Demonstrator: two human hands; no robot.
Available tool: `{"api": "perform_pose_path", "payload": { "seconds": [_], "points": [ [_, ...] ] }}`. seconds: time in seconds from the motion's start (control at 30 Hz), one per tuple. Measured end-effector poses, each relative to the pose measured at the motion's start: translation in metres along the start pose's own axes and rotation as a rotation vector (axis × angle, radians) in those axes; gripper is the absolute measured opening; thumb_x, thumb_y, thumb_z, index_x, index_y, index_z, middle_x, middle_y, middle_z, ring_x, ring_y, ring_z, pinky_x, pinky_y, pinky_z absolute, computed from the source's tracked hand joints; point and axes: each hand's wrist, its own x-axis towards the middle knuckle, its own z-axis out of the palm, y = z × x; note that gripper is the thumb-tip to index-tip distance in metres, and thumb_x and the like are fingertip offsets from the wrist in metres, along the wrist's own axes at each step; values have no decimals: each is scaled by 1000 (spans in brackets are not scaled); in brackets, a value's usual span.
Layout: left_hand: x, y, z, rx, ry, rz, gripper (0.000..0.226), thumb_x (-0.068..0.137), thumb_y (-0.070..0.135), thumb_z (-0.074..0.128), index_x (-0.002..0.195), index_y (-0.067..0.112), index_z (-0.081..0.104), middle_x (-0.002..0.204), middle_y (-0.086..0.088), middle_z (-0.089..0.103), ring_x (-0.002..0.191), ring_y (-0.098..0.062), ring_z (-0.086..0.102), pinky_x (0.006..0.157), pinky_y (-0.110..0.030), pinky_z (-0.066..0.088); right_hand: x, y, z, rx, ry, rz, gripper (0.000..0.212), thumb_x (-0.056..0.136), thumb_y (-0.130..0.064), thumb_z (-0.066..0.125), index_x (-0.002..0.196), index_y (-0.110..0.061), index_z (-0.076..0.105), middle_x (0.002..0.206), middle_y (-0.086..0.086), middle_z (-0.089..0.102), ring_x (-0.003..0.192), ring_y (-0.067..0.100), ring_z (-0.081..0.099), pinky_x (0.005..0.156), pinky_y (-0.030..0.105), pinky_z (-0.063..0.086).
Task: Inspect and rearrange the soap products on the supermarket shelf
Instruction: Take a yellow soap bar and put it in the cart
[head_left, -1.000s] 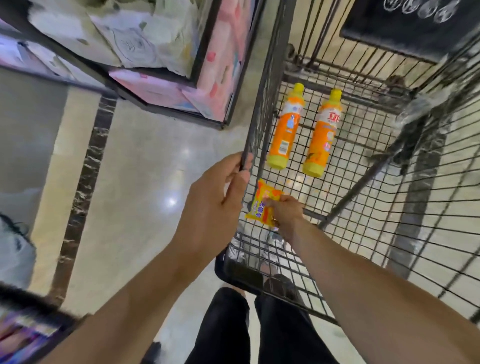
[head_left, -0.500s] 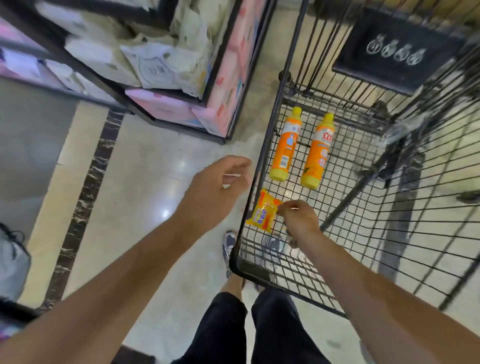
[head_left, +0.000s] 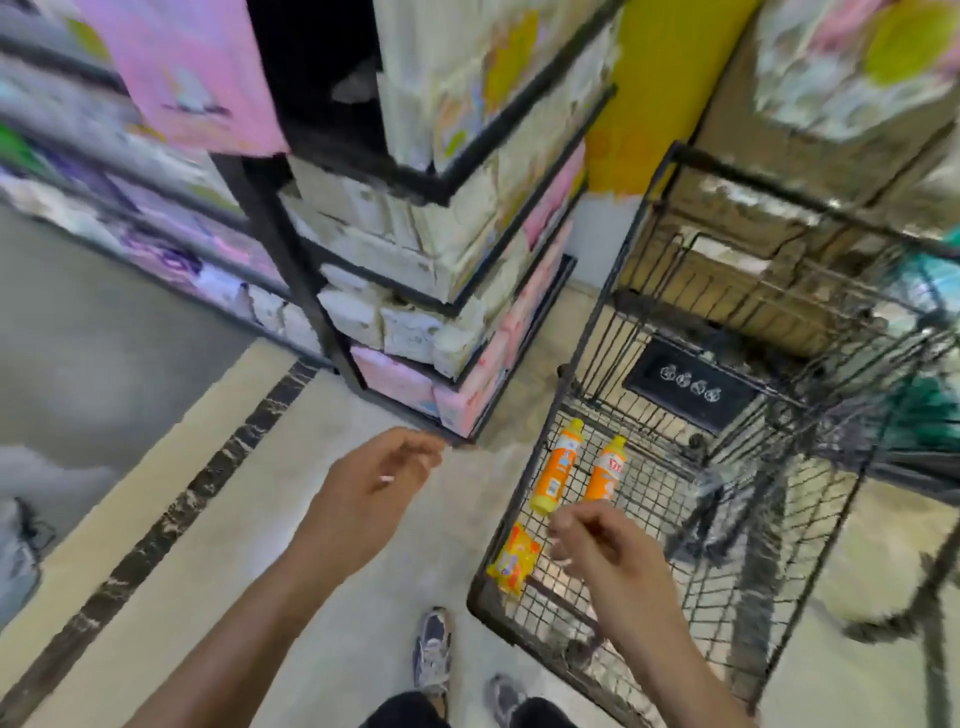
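2 orange bottles (head_left: 582, 475), yellow-orange soap packet (head_left: 513, 560), black wire cart (head_left: 613, 291).

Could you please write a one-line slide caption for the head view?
Both empty hands, left hand and right hand, hover by black wire cart holding two orange bottles and an orange soap packet.

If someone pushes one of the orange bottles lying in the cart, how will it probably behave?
The left orange bottle lies on its side on the wire floor of the cart and looks round, so it would probably roll sideways, perhaps against the second orange bottle beside it. Its plastic looks smooth, so it may also slide. It seems stiff, unlikely to bend.
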Motion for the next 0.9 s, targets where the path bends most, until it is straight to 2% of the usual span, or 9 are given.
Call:
{"api": "perform_pose_path", "payload": {
  "seconds": [0.07, 0.13, 0.27, 0.43, 0.63, 0.7, 0.77, 0.83, 0.9],
  "points": [
    [-32, 6, -18, 31, 87, 2, 21, 99, 15, 61, 93, 32, 72, 97, 18, 74, 92, -5, 68, 82, -29, 52, -9, -12, 1, 6, -67, -69, 11, 94, -29, 69, 86, -35, 74, 85, -1, 75, 83, 18, 72, 80, 44, 59],
    [-69, 7, -30, 53, 184, -10, 19, 100, 17, 59, 93, 29, 72, 98, 16, 72, 93, -6, 67, 79, -28, 52, -13, -18, 1, 30, -169, -124, 7, 89, -33, 69, 85, -33, 74, 85, 3, 75, 84, 26, 71, 83, 51, 57],
    [-158, -6, -32, 47, 406, -106, 20, 101, 18, 58, 94, 30, 72, 97, 19, 72, 94, -2, 67, 79, -24, 51, -17, -23, 10, -5, -372, -209, 8, 85, -37, 68, 87, -33, 75, 85, 2, 74, 84, 25, 70, 82, 46, 57],
    [-265, -32, -26, -42, 633, -253, 23, 100, 13, 60, 93, 31, 74, 95, 15, 75, 92, -5, 70, 82, -33, 55, -51, -33, 50, -32, -624, -327, 11, 84, -42, 71, 88, -33, 75, 88, 3, 75, 85, 27, 71, 77, 40, 56],
    [-398, -51, -25, -120, 951, -325, 28, 99, 11, 62, 90, 36, 72, 86, 9, 75, 74, -1, 67, 65, -20, 50, -138, -61, 122, -85, -962, -468, 11, 84, -43, 69, 87, -33, 73, 87, -1, 74, 86, 28, 70, 79, 50, 56],
    [-444, -56, -23, -151, 1084, -332, 17, 96, 22, 63, 92, 35, 72, 89, 6, 76, 81, -7, 70, 71, -22, 53, -177, -65, 148, -101, -1085, -518, 16, 88, -47, 75, 87, -32, 73, 85, -1, 72, 86, 30, 69, 78, 52, 55],
    [-491, -61, -21, -188, 1188, -355, 16, 88, 30, 59, 96, 35, 73, 94, 3, 77, 87, -13, 72, 80, -29, 57, -220, -66, 171, -113, -1186, -553, 29, 80, -57, 71, 88, -29, 73, 84, 1, 71, 86, 32, 67, 77, 52, 54],
    [-540, -67, -20, -208, 1268, -379, 17, 87, 31, 59, 98, 33, 73, 93, -1, 76, 86, -20, 72, 83, -40, 57, -266, -62, 195, -127, -1274, -578, 39, 74, -61, 65, 89, -27, 73, 84, 2, 70, 86, 35, 66, 74, 52, 52],
    [-591, -75, -18, -182, 1331, -404, 13, 92, 28, 62, 98, 33, 72, 93, 1, 76, 87, -18, 72, 84, -39, 56, -317, -52, 218, -141, -1361, -601, 39, 75, -61, 65, 89, -26, 72, 83, 5, 69, 85, 38, 64, 74, 55, 50]
  ]
}}
